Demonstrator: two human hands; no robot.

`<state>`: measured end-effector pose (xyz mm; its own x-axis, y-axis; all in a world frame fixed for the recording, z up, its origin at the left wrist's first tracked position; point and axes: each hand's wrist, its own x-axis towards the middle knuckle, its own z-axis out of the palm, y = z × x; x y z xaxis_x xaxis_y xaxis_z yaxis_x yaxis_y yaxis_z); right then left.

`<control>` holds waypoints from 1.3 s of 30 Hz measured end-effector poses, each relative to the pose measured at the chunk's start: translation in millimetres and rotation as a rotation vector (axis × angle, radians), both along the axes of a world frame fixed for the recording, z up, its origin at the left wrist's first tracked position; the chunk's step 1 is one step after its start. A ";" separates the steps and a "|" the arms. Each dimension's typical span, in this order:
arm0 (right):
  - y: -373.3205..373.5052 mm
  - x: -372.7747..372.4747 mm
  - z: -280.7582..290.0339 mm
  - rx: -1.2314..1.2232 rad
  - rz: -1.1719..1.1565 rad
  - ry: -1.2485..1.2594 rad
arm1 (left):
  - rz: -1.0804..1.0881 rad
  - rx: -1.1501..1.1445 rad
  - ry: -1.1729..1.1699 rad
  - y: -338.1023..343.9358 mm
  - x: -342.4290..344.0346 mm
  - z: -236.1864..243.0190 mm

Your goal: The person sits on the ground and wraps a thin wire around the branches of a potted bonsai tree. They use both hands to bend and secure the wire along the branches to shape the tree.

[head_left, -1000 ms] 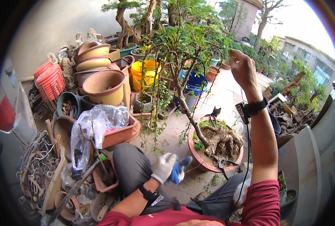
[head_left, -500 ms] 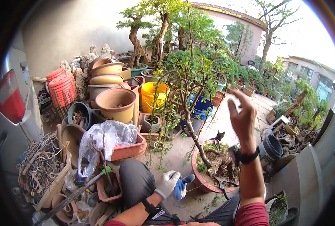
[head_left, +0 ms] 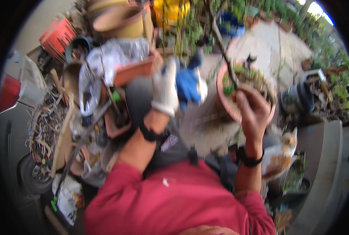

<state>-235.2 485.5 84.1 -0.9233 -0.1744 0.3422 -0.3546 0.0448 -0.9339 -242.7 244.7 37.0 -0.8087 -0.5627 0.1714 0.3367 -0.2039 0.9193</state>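
My left hand, in a white glove, is closed on a blue-and-white glove above my grey-trousered leg. My bare right hand is bent in front of a pink pot, just below a slanting bare trunk; motion blur hides whether its fingers hold or touch anything. The trunk rises from soil with some green growth. A small dark object, its kind unclear, stands at the pot's back edge.
A white-and-orange cat is right of my right arm. Stacked pots, plastic bags and tangled wire crowd the left. A grey bucket and concrete ledge are at the right; buckets and plants stand behind.
The view has tipped down, showing more of my shirt. My right hand has come down from the branches to the pot. My left hand with the glove now appears higher in the picture.
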 end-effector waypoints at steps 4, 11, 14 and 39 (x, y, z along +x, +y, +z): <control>-0.1 26.8 3.7 -0.072 0.008 -0.013 | -0.021 0.119 -0.035 8.7 5.3 10.5; -16.7 10.6 -20.9 0.010 0.064 -0.086 | -0.005 0.099 0.063 19.7 9.6 9.5; -28.2 -5.0 -44.3 0.014 0.168 -0.334 | 0.025 0.023 0.248 24.4 9.0 -2.0; -12.8 -4.0 -88.4 -0.500 0.194 -0.542 | -0.038 -0.131 -0.022 35.3 16.7 -22.6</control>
<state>-239.2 472.7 -4.2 -0.9533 -0.2938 -0.0695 0.2008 -0.4452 -0.8726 -226.0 280.0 14.4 -0.8334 -0.5057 0.2230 0.3102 -0.0940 0.9460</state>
